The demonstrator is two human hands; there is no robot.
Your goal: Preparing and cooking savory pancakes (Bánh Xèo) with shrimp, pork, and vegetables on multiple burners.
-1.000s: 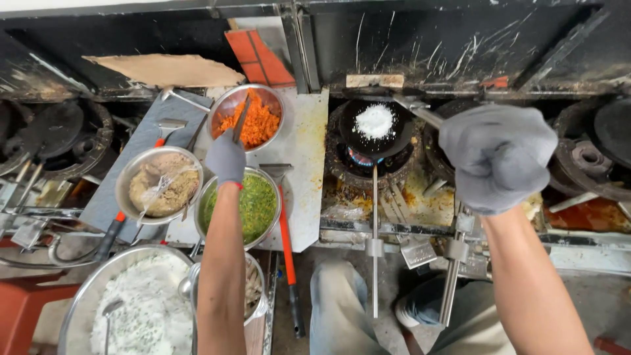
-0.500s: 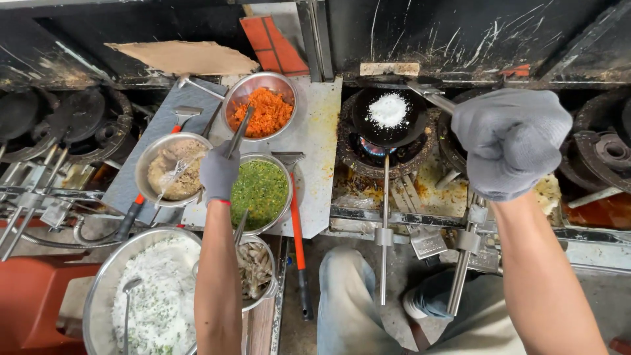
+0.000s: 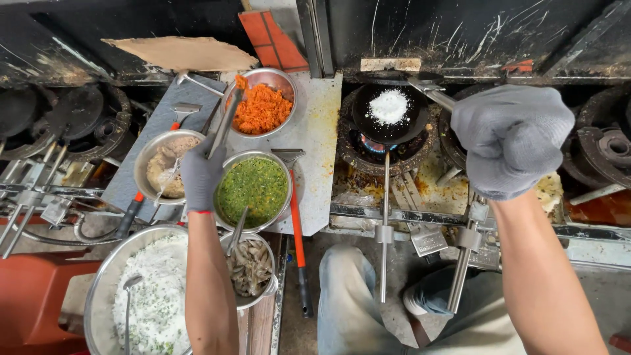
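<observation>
Since a moment ago the left hand (image 3: 200,174) has slid down from the bowl of orange shreds (image 3: 261,104) toward the middle left of the frame, drawing the long metal spoon (image 3: 227,121) with it; the spoon's tip now carries a small heap of orange above that bowl's left rim. The gloved fingers are closed around the spoon's handle. The right hand (image 3: 511,139), also gloved, has barely shifted: it is balled into a fist at the right of the frame around the handle of the small black pan (image 3: 388,113), which sits over a lit burner at upper centre with a white pile in it.

The spoon is tilted and loaded, so I judge that a jolt could drop shreds onto the steel tray (image 3: 321,131) or into the bowl of green paste (image 3: 254,190) just below the hand. That green bowl touches the rim of the beige bowl (image 3: 164,165) at its left, and the knuckles hang right between them, so a careless swing may knock a rim.

Room is tight on the left, with bowls crowding each other and a red-handled tool (image 3: 296,223) lying along the tray's lower edge. The clearest lane runs across the bare tray toward the pan. The large bowl of white rice (image 3: 154,299) fills the lower left.
</observation>
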